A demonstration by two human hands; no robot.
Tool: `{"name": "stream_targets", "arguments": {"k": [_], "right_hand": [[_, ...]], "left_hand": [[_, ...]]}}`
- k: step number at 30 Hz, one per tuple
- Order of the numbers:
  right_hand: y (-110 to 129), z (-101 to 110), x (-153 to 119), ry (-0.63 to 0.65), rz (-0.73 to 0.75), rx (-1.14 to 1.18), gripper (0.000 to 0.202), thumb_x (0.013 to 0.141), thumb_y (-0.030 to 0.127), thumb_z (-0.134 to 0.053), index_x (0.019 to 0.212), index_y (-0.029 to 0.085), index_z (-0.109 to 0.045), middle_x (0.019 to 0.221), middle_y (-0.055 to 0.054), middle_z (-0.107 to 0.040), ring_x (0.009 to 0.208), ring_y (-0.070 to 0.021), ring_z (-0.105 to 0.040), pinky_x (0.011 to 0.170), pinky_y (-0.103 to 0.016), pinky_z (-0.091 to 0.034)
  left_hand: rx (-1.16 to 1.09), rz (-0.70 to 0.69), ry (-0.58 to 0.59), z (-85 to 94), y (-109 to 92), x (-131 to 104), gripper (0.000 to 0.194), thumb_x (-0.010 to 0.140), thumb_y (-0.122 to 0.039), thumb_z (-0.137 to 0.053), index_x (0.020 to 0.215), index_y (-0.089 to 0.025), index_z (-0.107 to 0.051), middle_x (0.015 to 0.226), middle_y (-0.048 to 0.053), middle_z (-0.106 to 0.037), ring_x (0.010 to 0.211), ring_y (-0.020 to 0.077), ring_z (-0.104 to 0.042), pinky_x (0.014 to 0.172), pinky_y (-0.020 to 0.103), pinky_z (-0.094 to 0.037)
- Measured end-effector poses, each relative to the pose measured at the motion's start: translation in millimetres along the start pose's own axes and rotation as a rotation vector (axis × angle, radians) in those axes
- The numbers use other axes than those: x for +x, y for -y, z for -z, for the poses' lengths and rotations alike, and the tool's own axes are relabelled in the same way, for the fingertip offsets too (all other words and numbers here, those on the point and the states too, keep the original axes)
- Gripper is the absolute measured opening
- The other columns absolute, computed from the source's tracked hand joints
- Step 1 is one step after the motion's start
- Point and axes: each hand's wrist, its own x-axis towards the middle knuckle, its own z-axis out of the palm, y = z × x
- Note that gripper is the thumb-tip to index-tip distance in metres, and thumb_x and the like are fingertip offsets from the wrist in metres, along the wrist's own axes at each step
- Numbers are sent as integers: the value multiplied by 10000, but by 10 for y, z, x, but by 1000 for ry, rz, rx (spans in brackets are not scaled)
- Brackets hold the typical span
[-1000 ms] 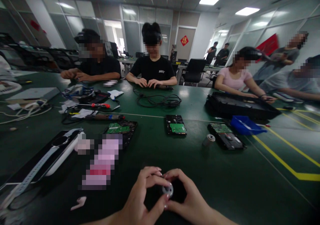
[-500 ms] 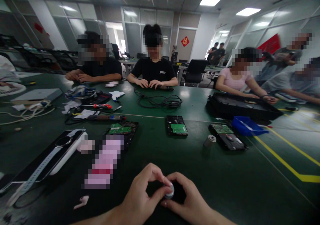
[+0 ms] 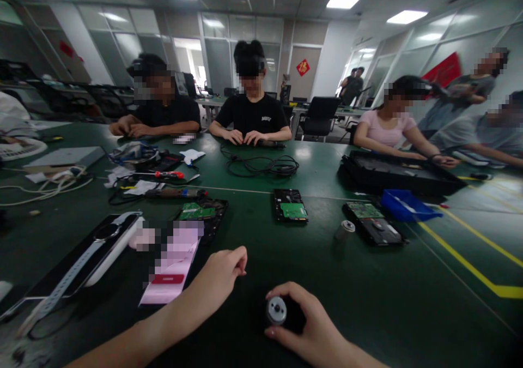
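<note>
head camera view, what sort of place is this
Probably an office used for electronics work: a hard drive and screwdriver are on the green table, with an office chair and glass partitions behind.

Ceiling panels glare over a dim view with soft, stretched edges.

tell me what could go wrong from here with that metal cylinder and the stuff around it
The round metal cylinder is in the right hand alone, with the left hand apart from it, so it might slip or roll if that grip loosens. Farther off, a second metal cylinder sits close to a hard drive; a careless reach could knock it against the exposed green circuit board.
</note>
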Motion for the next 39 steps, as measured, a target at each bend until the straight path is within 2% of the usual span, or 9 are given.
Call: {"name": "stream_targets", "arguments": {"k": [6,13,17,20,23,31,35,37,39], "right_hand": [[20,-1,-4,5,-2,-3,375,733,269,-776,1069,221,-616,1052,-31,-662,984,-214,-624,870,-335,-494],[18,15,-17,-7,15,-9,392,729,269,-783,1079,223,-613,1048,-28,-661,980,-205,-622,872,-330,-492],[-5,8,-12,-16,44,2,393,736,296,-783,1078,221,-604,1034,-26,-661,960,-195,-624,850,-316,-492],[-30,-13,-9,-30,66,-9,379,737,317,-783,1056,215,-605,990,-23,-659,911,-185,-624,801,-300,-492],[-40,-26,-8,-34,92,-13,355,744,327,-776,1032,205,-607,959,-23,-658,885,-179,-620,783,-292,-489],[-55,-15,1,-39,132,-20,347,756,331,-762,1036,205,-601,963,-24,-660,889,-174,-619,799,-287,-487],[-57,-35,-12,-54,148,-32,364,762,325,-746,1063,205,-580,995,-39,-655,915,-188,-617,832,-309,-492],[-33,-30,-27,-61,165,-13,415,756,279,-733,1122,205,-552,1056,-56,-643,962,-200,-611,876,-329,-489],[0,-2,-47,-65,198,38,475,744,211,-696,1182,197,-514,1110,-75,-619,1009,-209,-597,912,-341,-484]], "left_hand": [[28,4,10,11,-38,-28,179,745,-47,-513,806,-189,-604,769,4,-677,731,186,-671,658,273,-477],[19,-29,-40,10,-81,-26,162,771,-39,-533,767,-196,-576,728,-15,-672,700,179,-669,648,279,-486],[-130,-256,-119,-34,-193,-184,199,839,-25,-520,832,-214,-581,842,-13,-702,775,158,-679,706,267,-510],[-226,-525,-72,-100,-276,-318,239,887,-16,-514,942,-231,-603,919,-7,-701,864,143,-665,781,246,-513],[-278,-626,-37,-184,-305,-376,236,905,-26,-538,1010,-230,-597,930,3,-699,876,139,-657,795,233,-515],[-334,-591,-56,-246,-320,-355,265,905,-65,-578,1101,-242,-600,974,9,-707,887,150,-679,793,247,-551],[-304,-493,-52,-234,-333,-392,256,903,-119,-582,1095,-281,-634,1119,19,-685,1027,195,-664,912,325,-538],[-312,-409,-70,-275,-320,-420,374,867,-153,-630,1208,-294,-573,1265,49,-614,1146,240,-605,992,392,-494],[-377,-340,-104,-355,-292,-442,660,794,-187,-722,1361,-303,-403,1388,86,-509,1219,271,-543,1022,431,-465]]}}
